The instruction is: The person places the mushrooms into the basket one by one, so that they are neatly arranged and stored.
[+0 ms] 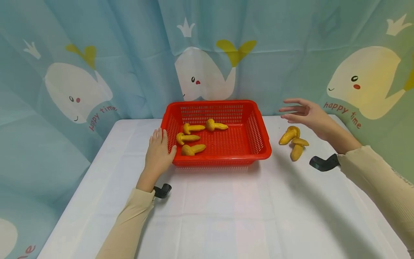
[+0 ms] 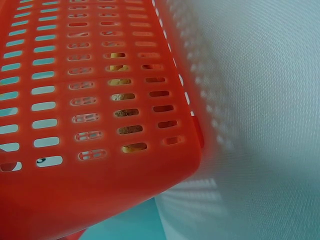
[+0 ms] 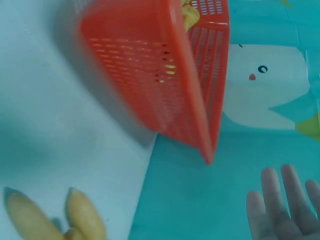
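A red plastic basket (image 1: 220,157) with slotted walls stands on the table, and several yellow-brown mushrooms (image 1: 193,149) lie in its left half. My left hand (image 1: 158,153) rests on the basket's left rim with its fingers extended; in the left wrist view the slotted basket wall (image 2: 100,172) fills much of the picture and that hand is out of sight. To the right of the basket, two more mushrooms (image 1: 297,149) lie touching on the cloth. My right hand (image 1: 307,117) is raised above and behind them, fingers spread and holding nothing.
A white cloth (image 1: 210,216) covers the table. Behind it hangs a blue-green curtain (image 1: 139,43) printed with white whales, close to the basket's back rim. A black wrist strap piece (image 1: 324,163) juts from the right sleeve.
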Action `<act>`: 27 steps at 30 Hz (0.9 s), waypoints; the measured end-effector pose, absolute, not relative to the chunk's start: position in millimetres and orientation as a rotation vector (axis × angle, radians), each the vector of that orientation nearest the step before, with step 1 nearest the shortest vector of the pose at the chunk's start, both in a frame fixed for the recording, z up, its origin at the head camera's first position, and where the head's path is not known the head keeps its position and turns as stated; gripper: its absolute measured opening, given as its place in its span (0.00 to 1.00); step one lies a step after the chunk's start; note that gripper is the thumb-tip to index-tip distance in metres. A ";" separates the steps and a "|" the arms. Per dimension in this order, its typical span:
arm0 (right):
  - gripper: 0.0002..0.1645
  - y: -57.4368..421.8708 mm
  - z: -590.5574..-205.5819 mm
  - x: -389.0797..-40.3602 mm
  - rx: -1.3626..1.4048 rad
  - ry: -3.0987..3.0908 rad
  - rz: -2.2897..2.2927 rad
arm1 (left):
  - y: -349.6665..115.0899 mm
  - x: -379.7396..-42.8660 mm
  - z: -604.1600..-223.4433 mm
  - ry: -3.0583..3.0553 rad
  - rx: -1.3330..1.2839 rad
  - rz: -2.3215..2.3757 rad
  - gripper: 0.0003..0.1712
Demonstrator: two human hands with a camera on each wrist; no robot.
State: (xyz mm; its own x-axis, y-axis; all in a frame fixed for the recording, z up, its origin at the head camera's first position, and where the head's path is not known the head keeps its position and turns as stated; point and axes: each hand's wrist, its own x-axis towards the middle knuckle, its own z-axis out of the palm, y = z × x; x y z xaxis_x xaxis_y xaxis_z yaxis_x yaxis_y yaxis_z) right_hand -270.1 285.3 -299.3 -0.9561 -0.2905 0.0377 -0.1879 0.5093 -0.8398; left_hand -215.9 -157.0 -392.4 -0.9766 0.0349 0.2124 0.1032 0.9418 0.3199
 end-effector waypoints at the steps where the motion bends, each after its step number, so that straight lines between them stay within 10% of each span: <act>1: 0.33 289.0 -302.1 -269.4 -0.386 2.644 -1.446 | -157.0 -215.9 -392.4 -2.892 -0.105 -0.493 0.40; 11: 0.41 312.1 -335.0 -255.8 -0.181 2.624 -1.664 | -156.9 -215.4 -392.4 -2.913 -0.100 -0.498 0.41; 27: 0.22 328.3 -389.3 -230.7 0.088 2.450 -2.166 | -156.9 -215.9 -391.2 -2.905 -0.117 -0.500 0.40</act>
